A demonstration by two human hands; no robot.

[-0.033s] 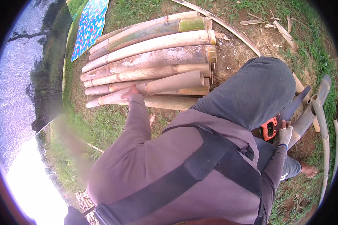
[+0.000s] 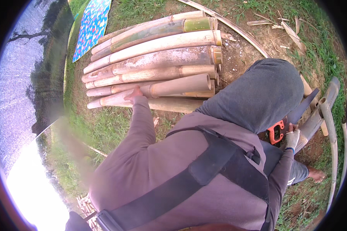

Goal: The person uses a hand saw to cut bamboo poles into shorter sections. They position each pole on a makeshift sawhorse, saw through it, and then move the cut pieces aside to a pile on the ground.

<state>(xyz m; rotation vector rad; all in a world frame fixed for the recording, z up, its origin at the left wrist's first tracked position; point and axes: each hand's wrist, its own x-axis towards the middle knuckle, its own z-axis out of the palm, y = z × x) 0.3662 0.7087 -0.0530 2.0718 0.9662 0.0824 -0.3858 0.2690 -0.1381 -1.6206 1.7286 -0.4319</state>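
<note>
My left hand (image 2: pixel 134 94) is wrapped round a pale bamboo section (image 2: pixel 173 86), which lies slantwise on top of the near side of a row of cut bamboo poles (image 2: pixel 165 57). The section's hollow right end sticks up over the pole beneath. At the right, beside my bent knee, my right hand (image 2: pixel 292 138) wears a pale fingerless glove. Its fingers close on a handsaw (image 2: pixel 275 133) with an orange handle, at the heel of the dark blade. The blade points up and away, next to a thick bamboo pole (image 2: pixel 314 122); the palm side is hidden.
Thinner bamboo poles (image 2: pixel 330 134) lie at the far right. A long split strip (image 2: pixel 235 27) curves across the ground beyond my knee, with bamboo scraps (image 2: pixel 293 36) on the soil. A blue patterned sheet (image 2: pixel 92 29) lies back left. My bare foot (image 2: pixel 316 174) rests on grass.
</note>
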